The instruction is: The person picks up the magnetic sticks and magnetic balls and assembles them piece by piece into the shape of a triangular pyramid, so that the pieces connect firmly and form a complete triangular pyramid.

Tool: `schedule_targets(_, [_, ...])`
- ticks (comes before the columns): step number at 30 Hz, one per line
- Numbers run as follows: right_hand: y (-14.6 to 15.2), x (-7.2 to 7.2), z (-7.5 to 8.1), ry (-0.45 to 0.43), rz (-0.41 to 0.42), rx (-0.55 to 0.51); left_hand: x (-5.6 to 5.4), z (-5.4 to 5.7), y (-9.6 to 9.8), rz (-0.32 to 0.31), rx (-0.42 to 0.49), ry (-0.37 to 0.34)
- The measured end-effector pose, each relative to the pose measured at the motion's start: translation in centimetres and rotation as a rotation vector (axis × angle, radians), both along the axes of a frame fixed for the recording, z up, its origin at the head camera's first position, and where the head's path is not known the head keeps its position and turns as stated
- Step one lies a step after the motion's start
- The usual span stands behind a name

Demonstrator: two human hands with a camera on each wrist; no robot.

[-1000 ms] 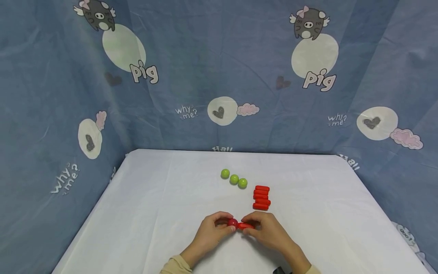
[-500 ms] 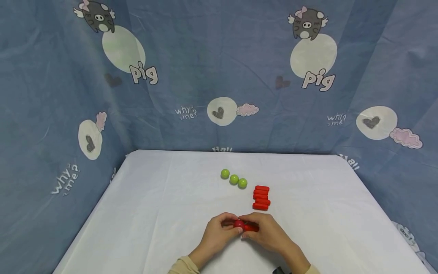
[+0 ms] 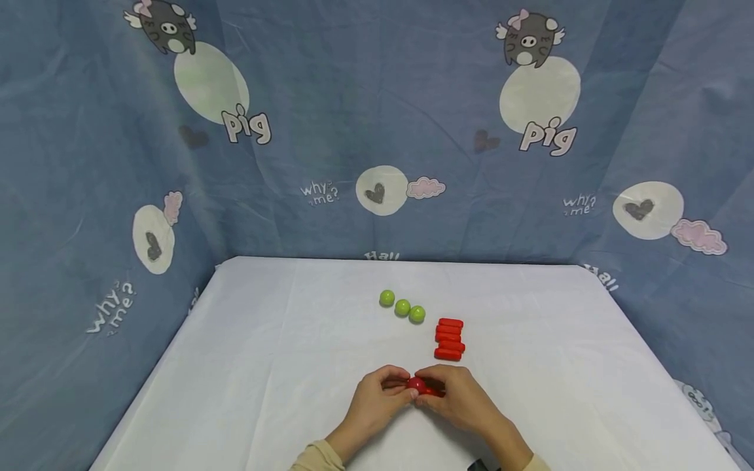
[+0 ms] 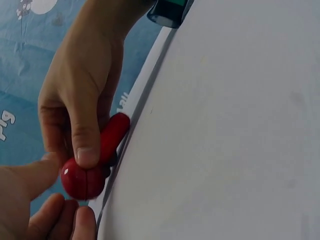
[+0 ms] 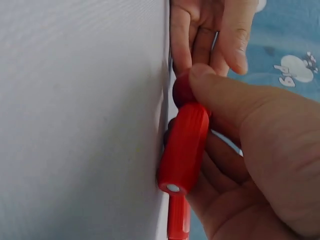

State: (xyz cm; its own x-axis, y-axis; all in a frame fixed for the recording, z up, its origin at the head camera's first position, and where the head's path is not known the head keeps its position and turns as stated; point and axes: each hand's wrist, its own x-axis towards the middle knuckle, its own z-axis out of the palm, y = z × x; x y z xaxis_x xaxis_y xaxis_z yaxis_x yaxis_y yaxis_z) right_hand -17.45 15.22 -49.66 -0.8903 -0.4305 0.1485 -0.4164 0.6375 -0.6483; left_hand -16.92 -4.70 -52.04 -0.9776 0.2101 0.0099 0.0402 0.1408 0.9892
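Note:
My right hand (image 3: pixel 456 392) pinches a red ball (image 4: pixel 82 181) with the thumb on it. Behind the ball, a red stick (image 5: pixel 185 150) lies along the same hand's fingers; its near end shows a round metallic spot. In the right wrist view, ball and stick sit end to end. My left hand (image 3: pixel 377 400) is close beside the ball on its left. Its thumb and relaxed fingers (image 4: pixel 86 225) spread around the ball without gripping it; whether a fingertip still touches cannot be told. Both hands are low over the white table (image 3: pixel 283 366).
Beyond the hands, several red sticks (image 3: pixel 449 339) lie side by side in a stack-like row. Further back and to the left, 3 green balls (image 3: pixel 403 308) form a slanting line. A patterned blue cloth (image 3: pixel 294 118) hangs behind the table and along its sides.
The left hand has shifted right, bringing the red ball against the stick in the right hand. Right thumb and fingers now pinch the ball, and the left fingers have loosened from it.

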Motion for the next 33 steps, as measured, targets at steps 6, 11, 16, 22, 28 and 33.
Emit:
schedule_targets(6, [-0.1,0.2,0.1,-0.015,-0.066,0.007,0.0,-0.1,-0.4,0.008,-0.017,0.013])
schedule_targets(11, [0.2,0.4,0.0,-0.031,-0.102,-0.001,-0.4,-0.1,-0.6,0.028,-0.059,0.019])
schedule_targets(16, [0.6,0.6,0.1,-0.043,-0.131,0.009,-1.2,-0.2,-0.7,0.023,-0.045,0.006])
schedule_targets(22, [1.0,0.8,0.3,-0.058,-0.131,0.025,-2.2,-0.2,-0.3,0.009,-0.040,0.029])
schedule_targets(28, [1.9,0.8,0.4,-0.097,-0.159,0.030,-3.6,-0.2,0.4,0.001,-0.090,0.047])
schedule_targets(33, [2.4,0.8,0.6,-0.111,-0.184,0.029,-4.4,-0.3,1.0,0.002,-0.113,0.052])
